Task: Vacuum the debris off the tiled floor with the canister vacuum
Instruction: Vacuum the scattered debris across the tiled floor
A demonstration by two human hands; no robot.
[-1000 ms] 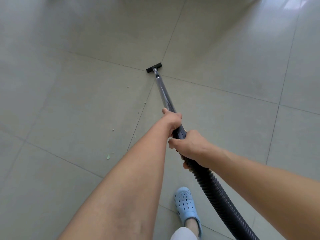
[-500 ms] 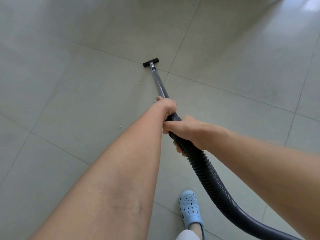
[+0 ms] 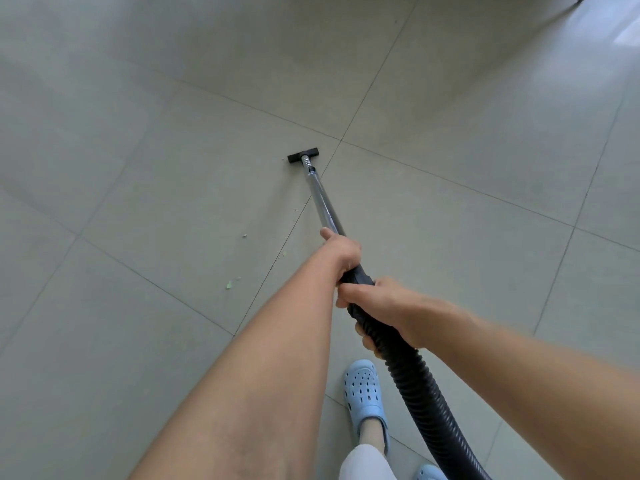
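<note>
Two hands hold the vacuum as I look down: my left hand (image 3: 341,249) wraps the metal wand (image 3: 323,202) at its lower end, and my right hand (image 3: 388,306) grips the black ribbed hose (image 3: 415,386) just behind. The floor nozzle (image 3: 303,156) rests on the tiled floor (image 3: 138,168). Pale debris bits (image 3: 229,285) lie left of the wand, near a grout line.

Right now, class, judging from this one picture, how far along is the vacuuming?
Done: cannot be judged; nothing shows which tiles were already swept. In hand: the left hand and right hand grip the vacuum wand, its floor nozzle resting on the tiled floor. Left: bits of debris, such as the green scrap and pale crumb, lie behind the nozzle, nearer the person.
</note>
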